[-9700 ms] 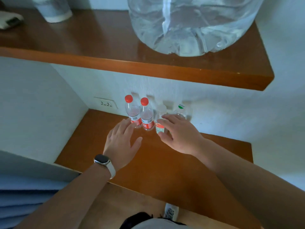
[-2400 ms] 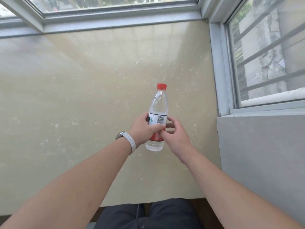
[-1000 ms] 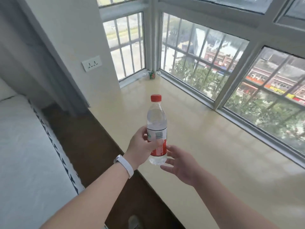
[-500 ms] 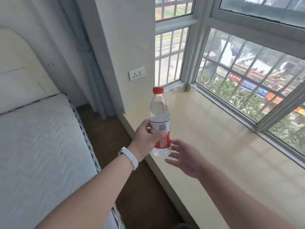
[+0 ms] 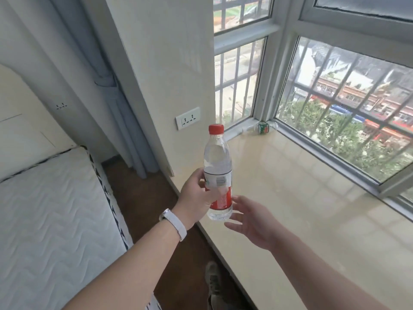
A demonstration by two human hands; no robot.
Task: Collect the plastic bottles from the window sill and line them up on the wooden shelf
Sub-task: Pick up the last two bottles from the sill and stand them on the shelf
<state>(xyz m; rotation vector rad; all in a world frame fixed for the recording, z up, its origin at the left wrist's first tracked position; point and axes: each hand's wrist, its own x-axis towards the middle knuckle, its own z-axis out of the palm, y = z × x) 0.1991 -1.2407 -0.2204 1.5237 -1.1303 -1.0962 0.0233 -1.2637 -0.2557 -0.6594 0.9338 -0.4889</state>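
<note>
The left hand (image 5: 196, 195) is wrapped around the label of a clear plastic water bottle (image 5: 218, 173) with a red cap (image 5: 216, 129), holding it upright at the centre of the frame, above the near edge of the window sill (image 5: 301, 198). The right hand (image 5: 252, 220) is spread, palm up, just beside and below the bottle's base, its fingers (image 5: 238, 201) close to the bottle but gripping nothing. A white wristband (image 5: 175, 224) sits on the left wrist.

Compared with half a second ago, the grip and the pose of both hands are unchanged (the bottle is as upright as before), while the view has swung a little further left: more of the blue-grey curtain (image 5: 125, 121) and the white quilted mattress (image 5: 53, 209) fills the left side, and the wall socket (image 5: 187, 118) now sits just above and left of the cap. In the far corner of the sill, upper right of centre, a second plastic bottle (image 5: 260, 128) with a green label lies on its side against the window frame (image 5: 266, 70). A shoe (image 5: 213, 280) shows on the dark wooden floor (image 5: 143, 198) at the bottom of the frame.
</note>
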